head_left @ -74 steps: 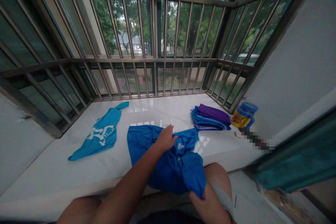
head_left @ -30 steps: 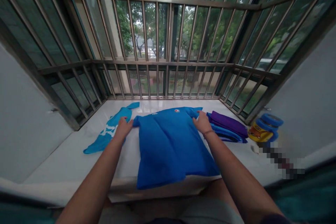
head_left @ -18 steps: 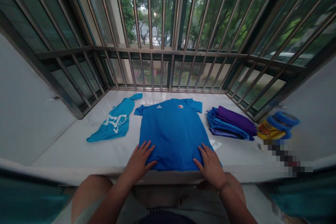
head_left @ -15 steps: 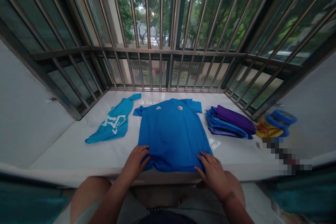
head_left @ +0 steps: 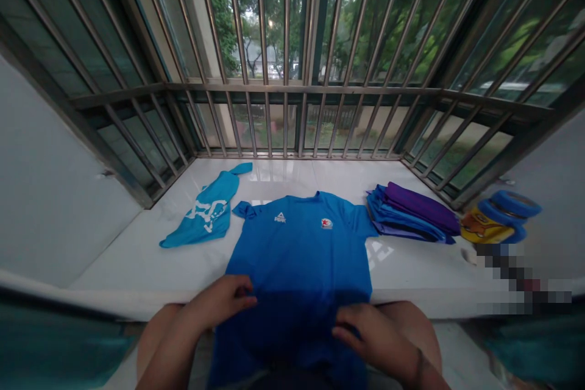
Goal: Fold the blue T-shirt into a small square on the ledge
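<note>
A blue short-sleeved T-shirt (head_left: 297,256) lies front up, its collar on the white ledge and its lower part draped over the front edge towards my lap. It bears a white logo on one side of the chest and a round badge on the other. At its left side, my left hand (head_left: 223,298) hovers with bent fingers, thumb and fingertips apart. My right hand (head_left: 365,326) is over the lower right of the shirt, fingers curved, with a gap to the thumb. Neither hand visibly grips the cloth.
A turquoise garment (head_left: 205,210) with white print lies on the ledge (head_left: 123,262) at left. A stack of folded blue and purple clothes (head_left: 411,213) touches the shirt's right sleeve. A blue and yellow container (head_left: 496,219) stands far right. Metal bars (head_left: 286,91) line the window behind.
The shirt has slid towards me, and its hem now hangs over the ledge edge. Both hands have drawn back and come off the hem corners. The view has shifted slightly.
</note>
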